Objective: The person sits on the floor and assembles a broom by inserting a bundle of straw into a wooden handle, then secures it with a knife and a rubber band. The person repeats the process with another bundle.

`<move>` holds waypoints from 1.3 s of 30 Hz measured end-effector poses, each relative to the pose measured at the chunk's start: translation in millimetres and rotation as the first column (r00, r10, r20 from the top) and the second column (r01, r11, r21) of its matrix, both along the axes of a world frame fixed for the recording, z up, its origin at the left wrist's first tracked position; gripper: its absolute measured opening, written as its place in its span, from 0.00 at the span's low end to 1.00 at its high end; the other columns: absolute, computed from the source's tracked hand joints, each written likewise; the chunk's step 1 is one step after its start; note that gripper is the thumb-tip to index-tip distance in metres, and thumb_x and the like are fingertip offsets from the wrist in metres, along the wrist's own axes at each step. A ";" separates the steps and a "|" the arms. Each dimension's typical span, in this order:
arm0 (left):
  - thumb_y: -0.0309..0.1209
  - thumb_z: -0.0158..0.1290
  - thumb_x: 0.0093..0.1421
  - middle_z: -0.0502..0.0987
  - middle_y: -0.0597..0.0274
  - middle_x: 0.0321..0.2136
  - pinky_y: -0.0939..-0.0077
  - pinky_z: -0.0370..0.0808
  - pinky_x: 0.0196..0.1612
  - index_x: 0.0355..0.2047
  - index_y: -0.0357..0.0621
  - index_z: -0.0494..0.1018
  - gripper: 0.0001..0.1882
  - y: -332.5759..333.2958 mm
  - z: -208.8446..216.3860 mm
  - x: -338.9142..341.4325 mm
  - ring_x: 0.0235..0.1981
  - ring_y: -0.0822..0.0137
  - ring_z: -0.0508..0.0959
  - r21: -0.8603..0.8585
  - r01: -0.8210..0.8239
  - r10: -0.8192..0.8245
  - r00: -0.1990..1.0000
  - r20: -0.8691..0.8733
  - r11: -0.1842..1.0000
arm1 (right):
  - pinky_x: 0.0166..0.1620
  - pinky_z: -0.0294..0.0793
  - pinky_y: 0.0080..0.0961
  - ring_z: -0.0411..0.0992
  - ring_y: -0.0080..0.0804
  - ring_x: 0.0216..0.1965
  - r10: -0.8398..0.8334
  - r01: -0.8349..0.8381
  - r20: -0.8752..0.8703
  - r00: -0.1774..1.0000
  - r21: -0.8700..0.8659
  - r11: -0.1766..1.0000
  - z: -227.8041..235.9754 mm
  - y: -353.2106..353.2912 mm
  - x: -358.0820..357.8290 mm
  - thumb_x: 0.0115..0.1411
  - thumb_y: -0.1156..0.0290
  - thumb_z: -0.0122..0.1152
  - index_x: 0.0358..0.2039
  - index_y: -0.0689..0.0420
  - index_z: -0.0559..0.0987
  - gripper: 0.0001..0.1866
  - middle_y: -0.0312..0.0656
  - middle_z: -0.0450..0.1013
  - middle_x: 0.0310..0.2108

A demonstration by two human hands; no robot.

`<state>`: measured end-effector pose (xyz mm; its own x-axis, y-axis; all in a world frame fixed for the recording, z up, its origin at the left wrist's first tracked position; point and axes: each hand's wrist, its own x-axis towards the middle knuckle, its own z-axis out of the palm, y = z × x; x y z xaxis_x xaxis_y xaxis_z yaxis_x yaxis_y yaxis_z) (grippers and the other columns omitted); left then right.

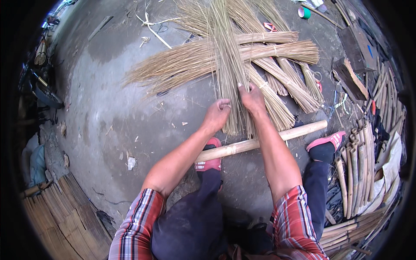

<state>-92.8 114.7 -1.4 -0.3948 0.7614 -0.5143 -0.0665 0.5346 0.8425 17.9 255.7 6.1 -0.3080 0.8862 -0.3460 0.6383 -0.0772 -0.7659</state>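
Grey floor (pixel 104 130) carries tied straw bundles (pixel 281 51), green tape roll (pixel 306 13), white scrap (pixel 131 163).

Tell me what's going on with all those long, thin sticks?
A person is handling a bunch of thin stalks. The left grip is at its left edge, the right grip at its right edge; how tightly either holds is hard to see. Tied bundles lie partly beneath it on the floor. A pale pole crosses the left shoe.

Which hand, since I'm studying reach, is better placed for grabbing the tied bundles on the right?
Probably the right hand: it's beside those bundles, while the left hand is across the top straw.
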 end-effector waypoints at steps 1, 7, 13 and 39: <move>0.32 0.55 0.69 0.81 0.61 0.42 0.75 0.76 0.44 0.63 0.37 0.74 0.23 0.8 0.6 0.0 0.40 0.72 0.78 0.009 0.006 -0.005 1.000 -0.023 1.000 | 0.67 0.69 0.38 0.76 0.54 0.62 0.021 -0.021 0.024 0.999 -0.014 1.000 0.1 3.1 0.9 0.62 0.51 0.68 0.61 0.73 0.76 0.39 0.68 0.77 0.57; 0.34 0.58 0.69 0.81 0.55 0.47 0.69 0.77 0.54 0.62 0.35 0.74 0.25 2.5 7.6 0.7 0.47 0.65 0.81 0.039 0.065 -0.056 0.976 -0.213 0.997 | 0.61 0.74 0.47 0.80 0.60 0.54 0.064 -0.064 -0.031 0.997 -0.015 0.998 -5.6 7.6 3.2 0.64 0.54 0.65 0.54 0.68 0.81 0.29 0.66 0.81 0.48; 0.33 0.61 0.64 0.70 0.42 0.63 0.56 0.69 0.69 0.65 0.36 0.70 0.30 -0.2 33.2 11.6 0.64 0.47 0.73 0.029 0.304 -0.211 0.723 -0.657 0.952 | 0.61 0.74 0.50 0.79 0.66 0.54 0.038 -0.037 -0.026 0.999 0.048 0.998 0.2 7.0 4.0 0.68 0.50 0.61 0.53 0.71 0.79 0.32 0.72 0.80 0.46; 0.63 0.56 0.68 0.64 0.43 0.73 0.46 0.55 0.78 0.72 0.44 0.65 0.44 21.8 44.7 0.2 0.76 0.43 0.59 0.095 0.474 -0.410 0.832 -0.374 0.875 | 0.44 0.73 0.35 0.73 0.35 0.37 0.186 -0.067 -0.208 0.960 0.478 0.876 191.3 -2.6 50.7 0.78 0.65 0.53 0.51 0.67 0.77 0.16 0.50 0.76 0.36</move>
<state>-92.6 136.5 43.3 -0.1155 0.9601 -0.2548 0.4409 0.2794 0.8530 68.5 253.1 197.4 -0.4486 0.8728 0.1923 0.4103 0.3923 -0.8233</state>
